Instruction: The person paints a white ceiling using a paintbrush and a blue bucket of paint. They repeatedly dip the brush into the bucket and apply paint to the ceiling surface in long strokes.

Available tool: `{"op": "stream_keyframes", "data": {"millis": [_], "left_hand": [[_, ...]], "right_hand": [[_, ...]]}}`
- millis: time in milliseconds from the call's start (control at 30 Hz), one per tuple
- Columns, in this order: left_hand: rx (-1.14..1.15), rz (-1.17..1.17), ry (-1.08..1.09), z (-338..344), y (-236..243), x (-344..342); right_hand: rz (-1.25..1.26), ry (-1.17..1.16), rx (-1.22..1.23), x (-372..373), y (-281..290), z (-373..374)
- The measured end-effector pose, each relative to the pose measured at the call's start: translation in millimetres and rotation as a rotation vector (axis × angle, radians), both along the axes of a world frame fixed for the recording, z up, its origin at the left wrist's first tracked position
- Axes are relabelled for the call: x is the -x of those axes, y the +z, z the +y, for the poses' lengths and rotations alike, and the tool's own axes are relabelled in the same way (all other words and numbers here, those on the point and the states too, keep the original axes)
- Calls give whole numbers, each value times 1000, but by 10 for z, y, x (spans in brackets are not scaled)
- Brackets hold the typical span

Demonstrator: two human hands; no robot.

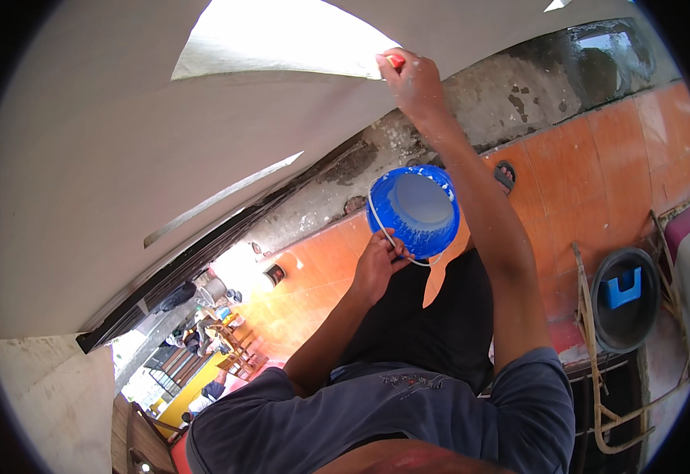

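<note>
My right hand [414, 91] is raised to the edge of a bright opening in the pale wall [84, 142], closed on a small red-handled tool [396, 62] whose working end is hidden. Below it, my left hand [380, 261] grips a blue bucket [386, 212] by its rim, beside the white wire handle. Pale liquid [422, 197] sits inside the bucket, with white splashes on its walls and rim.
Orange floor tiles [582, 174] border a stained concrete strip [542, 79]. A sandalled foot [504, 178] shows behind my right arm. At right are a dark basin [625, 328] with a blue stool and metal frames [590, 371]. Chairs [230, 347] and clutter stand at lower left.
</note>
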State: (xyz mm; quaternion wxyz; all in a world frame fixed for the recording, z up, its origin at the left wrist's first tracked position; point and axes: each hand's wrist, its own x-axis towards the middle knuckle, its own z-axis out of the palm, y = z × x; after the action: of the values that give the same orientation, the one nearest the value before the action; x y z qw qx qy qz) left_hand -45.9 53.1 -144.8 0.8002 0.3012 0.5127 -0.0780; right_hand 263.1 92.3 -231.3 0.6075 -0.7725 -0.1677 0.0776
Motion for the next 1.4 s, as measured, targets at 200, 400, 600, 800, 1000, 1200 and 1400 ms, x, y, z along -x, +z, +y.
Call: {"op": "stream_keyframes", "data": {"millis": [200, 400, 600, 800, 1000, 1200, 1400], "left_hand": [[21, -24, 28, 24, 13, 19], [15, -13, 19, 28, 25, 23], [0, -7, 11, 35, 28, 21], [-16, 0, -6, 51, 35, 51], [4, -13, -3, 29, -7, 63], [20, -33, 19, 17, -13, 91], [28, -45, 25, -14, -9, 76]], "right_hand": [[-186, 131, -252, -26, 1409, 62], [407, 226, -806, -166, 2077, -140], [1020, 40, -971, -45, 1249, 190], [1040, -128, -826, 47, -427, 47], [815, -254, -277, 39, -1341, -90], [254, -122, 110, 159, -1117, -30], [530, -116, -516, 210, -418, -72]]}}
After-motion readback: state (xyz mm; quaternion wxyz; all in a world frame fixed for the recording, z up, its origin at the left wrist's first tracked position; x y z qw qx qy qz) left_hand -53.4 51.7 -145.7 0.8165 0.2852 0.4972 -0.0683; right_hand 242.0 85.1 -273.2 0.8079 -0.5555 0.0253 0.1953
